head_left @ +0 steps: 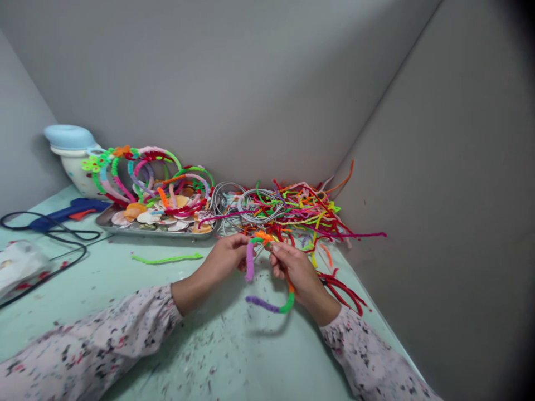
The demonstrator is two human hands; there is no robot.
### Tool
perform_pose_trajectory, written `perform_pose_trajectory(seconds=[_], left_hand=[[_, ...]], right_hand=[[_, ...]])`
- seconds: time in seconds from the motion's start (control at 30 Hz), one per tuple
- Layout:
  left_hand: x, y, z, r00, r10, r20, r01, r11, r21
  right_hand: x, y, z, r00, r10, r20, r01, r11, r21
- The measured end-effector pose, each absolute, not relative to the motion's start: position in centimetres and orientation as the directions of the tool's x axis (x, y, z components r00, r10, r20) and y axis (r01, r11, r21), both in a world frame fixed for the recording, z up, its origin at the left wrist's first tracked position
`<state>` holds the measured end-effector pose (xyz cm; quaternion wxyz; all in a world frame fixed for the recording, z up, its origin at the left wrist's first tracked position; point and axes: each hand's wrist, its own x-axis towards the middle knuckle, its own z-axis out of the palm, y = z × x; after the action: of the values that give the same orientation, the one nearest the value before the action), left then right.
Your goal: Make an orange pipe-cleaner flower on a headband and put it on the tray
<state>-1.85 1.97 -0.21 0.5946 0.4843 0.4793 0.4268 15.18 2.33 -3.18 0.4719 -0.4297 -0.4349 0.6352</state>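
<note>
Between my two hands, a little above the table, is a curved hoop wrapped in pipe cleaner, with purple, green and orange sections and two free ends. My left hand pinches its upper left part, beside the short purple end. At the top of the curve sits an orange pipe-cleaner piece. Just right of it, the fingers of my right hand are closed around the hoop. What lies inside each pinch is partly hidden by the fingers.
Behind my hands lies a tangled pile of pipe cleaners with wire coils. A metal tray of shells bears several wrapped hoops. To the left are a blue glue gun, its black cable and a blue-lidded container. One green pipe cleaner lies alone.
</note>
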Motion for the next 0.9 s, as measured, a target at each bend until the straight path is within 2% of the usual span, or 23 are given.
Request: perform_pose_trajectory(seconds=[0.23, 0.37, 0.6, 0.9], left_hand=[[-1.9, 1.9, -1.4, 0.170, 0.981, 0.090, 0.138, -0.114, 0.984], [-2.0, 1.9, -1.9, 0.127, 0.988, 0.090, 0.195, -0.114, 0.974], [-1.6, 1.8, -2.5, 0.082, 0.992, 0.096, 0.149, -0.108, 0.983], [-2.0, 1.5, -3.5, 0.064, 0.946, 0.317, 0.251, -0.323, 0.913]], right_hand=[[14.2, 1.5, -3.1, -0.250, 0.952, -0.177, -0.249, -0.239, -0.939], [13.7, 1.1, -3.1, -0.292, 0.942, -0.166, -0.212, -0.233, -0.949], [13.5, 0.9, -3.5, -0.321, 0.932, -0.169, -0.219, -0.247, -0.944], [14.0, 1.3, -5.3, -0.417, 0.895, -0.155, -0.316, -0.303, -0.899]])
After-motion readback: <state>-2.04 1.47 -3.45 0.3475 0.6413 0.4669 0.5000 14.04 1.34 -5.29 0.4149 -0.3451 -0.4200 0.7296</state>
